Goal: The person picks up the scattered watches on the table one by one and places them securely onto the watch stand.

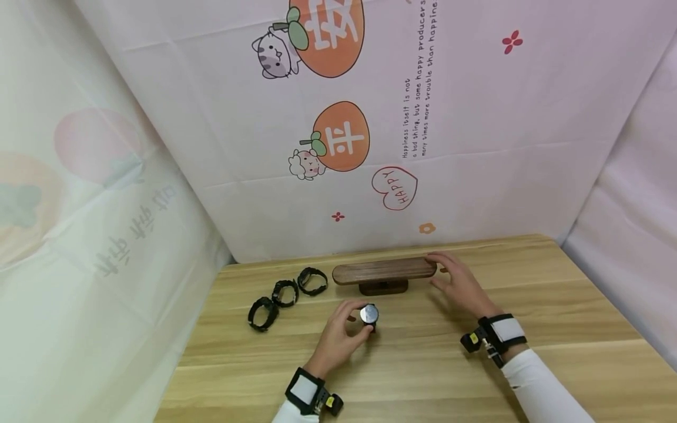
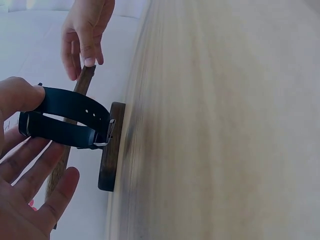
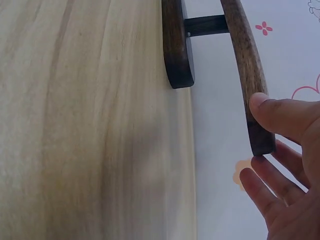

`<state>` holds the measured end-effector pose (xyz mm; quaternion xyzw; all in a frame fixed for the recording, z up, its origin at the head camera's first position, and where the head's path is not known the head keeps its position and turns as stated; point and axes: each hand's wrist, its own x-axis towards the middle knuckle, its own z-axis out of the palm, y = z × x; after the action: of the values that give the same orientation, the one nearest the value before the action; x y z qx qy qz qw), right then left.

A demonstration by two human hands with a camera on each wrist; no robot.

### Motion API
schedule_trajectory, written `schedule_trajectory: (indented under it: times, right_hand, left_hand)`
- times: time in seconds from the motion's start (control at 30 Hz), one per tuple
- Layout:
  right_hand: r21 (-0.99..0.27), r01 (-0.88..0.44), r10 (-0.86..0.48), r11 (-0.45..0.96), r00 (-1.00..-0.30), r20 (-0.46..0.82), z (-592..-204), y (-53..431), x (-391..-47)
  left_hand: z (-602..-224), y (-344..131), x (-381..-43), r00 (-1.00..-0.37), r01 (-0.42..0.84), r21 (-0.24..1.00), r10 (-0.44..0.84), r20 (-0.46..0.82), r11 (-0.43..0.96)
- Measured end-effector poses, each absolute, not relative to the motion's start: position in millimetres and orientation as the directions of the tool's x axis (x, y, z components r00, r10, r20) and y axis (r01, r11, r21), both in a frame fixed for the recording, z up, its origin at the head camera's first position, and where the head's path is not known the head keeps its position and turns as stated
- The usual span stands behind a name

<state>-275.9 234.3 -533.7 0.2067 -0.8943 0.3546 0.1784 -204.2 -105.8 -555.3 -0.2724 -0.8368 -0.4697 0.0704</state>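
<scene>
My left hand (image 1: 338, 341) pinches a wristwatch (image 1: 369, 314) by its round face between thumb and fingers, above the table. The dark strap (image 2: 70, 112), fastened at its buckle, hangs as a closed loop in the left wrist view. Behind it stands a dark wooden T-bar watch stand (image 1: 383, 271), a long rounded bar on a short post and oval base (image 2: 112, 150). At the bar's right end is my right hand (image 1: 462, 288). In the right wrist view its thumb presses the bar (image 3: 250, 65), with the index finger behind and the other fingers spread below.
Three black looped watches (image 1: 262, 314), (image 1: 285, 293), (image 1: 312, 281) lie in a slanting row on the left of the wooden table (image 1: 423, 376). A printed white cloth (image 1: 465, 200) hangs close behind the table's back edge, and more cloth hangs at both sides.
</scene>
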Motion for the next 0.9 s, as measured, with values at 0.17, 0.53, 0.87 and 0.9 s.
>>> schedule_trajectory:
  times: [0.17, 0.53, 0.87, 0.9]
  right_hand:
    - [-0.570, -0.478, -0.221, 0.668, -0.859, 0.462, -536.5, 233.5, -277.3]
    - [-0.558, -0.472, -0.185, 0.683, -0.851, 0.492, -543.1, 233.3, -277.5]
    - [-0.552, -0.484, -0.178, 0.679, -0.838, 0.516, -543.7, 231.2, -277.4]
    - [-0.551, -0.486, -0.177, 0.678, -0.836, 0.519, -543.7, 230.8, -277.4]
  left_hand:
    - [-558.0, -108.3, -207.4, -0.837, 0.532, 0.742, 0.382, 0.391, 0.408]
    - [-558.0, -119.9, -214.3, -0.854, 0.516, 0.746, 0.319, 0.411, 0.421]
    - [-552.5, -132.1, -222.5, -0.872, 0.490, 0.745, 0.277, 0.404, 0.453]
    - [-552.0, -133.5, -223.8, -0.872, 0.490, 0.742, 0.273, 0.407, 0.457]
